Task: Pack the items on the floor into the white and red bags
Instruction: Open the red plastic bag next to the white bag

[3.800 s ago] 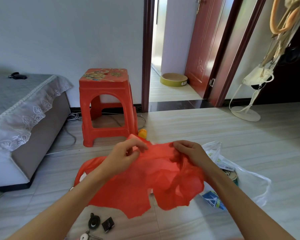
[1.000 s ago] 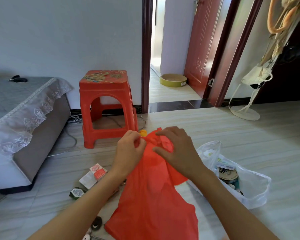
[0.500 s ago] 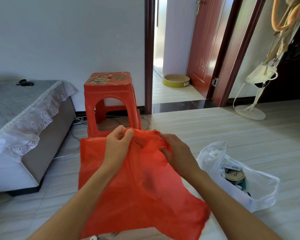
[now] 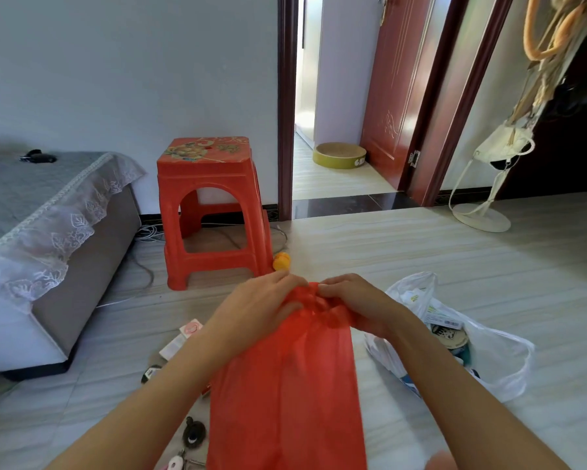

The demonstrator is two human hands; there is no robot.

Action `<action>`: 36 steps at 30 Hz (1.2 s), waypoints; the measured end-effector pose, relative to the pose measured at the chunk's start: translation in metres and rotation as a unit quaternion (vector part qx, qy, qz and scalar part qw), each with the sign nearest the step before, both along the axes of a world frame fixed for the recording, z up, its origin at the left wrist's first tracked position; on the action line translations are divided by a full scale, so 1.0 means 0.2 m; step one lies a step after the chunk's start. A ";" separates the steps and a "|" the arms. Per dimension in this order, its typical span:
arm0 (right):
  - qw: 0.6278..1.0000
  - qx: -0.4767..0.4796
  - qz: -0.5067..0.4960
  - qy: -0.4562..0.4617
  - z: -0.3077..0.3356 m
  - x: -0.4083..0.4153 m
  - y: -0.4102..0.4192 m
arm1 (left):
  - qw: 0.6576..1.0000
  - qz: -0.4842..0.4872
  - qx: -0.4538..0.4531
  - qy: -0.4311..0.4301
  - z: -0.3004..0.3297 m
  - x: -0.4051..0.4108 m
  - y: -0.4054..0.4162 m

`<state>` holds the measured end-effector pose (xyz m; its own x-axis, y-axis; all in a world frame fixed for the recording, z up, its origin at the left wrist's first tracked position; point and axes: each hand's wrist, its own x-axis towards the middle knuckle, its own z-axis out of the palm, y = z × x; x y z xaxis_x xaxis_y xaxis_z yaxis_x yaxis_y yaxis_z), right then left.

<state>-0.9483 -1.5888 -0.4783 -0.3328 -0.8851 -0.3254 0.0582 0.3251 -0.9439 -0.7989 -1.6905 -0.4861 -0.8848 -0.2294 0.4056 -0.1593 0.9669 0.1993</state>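
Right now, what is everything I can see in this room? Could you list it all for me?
red bag: 1, red, held up in the middle, hanging down
white bag: 1, white, on the floor at right, items inside
box: 1, white and pink, floor left of the red bag
small items: a few, mostly black, floor at bottom
ball: 1, yellow, beside the stool
stool: 1, red, by the wall
bed: 1, grey with lace cover, left
bowl: 1, yellow, beyond the doorway
door: 1, red-brown, open
stand: 1, white base, right
left hand: grips the red bag's top
right hand: grips the red bag's top
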 end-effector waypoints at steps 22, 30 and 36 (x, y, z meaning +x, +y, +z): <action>0.960 0.006 -0.279 -0.011 -0.05 -0.16 0.09 | 0.726 0.334 0.590 0.116 0.05 0.12 -0.22; 0.874 0.013 -0.143 0.464 0.00 0.03 0.00 | 0.775 0.348 0.502 0.166 -0.02 0.06 -0.17; 0.834 0.108 -0.187 0.507 -0.09 -0.07 -0.02 | 0.667 0.301 0.639 0.239 0.06 0.06 -0.15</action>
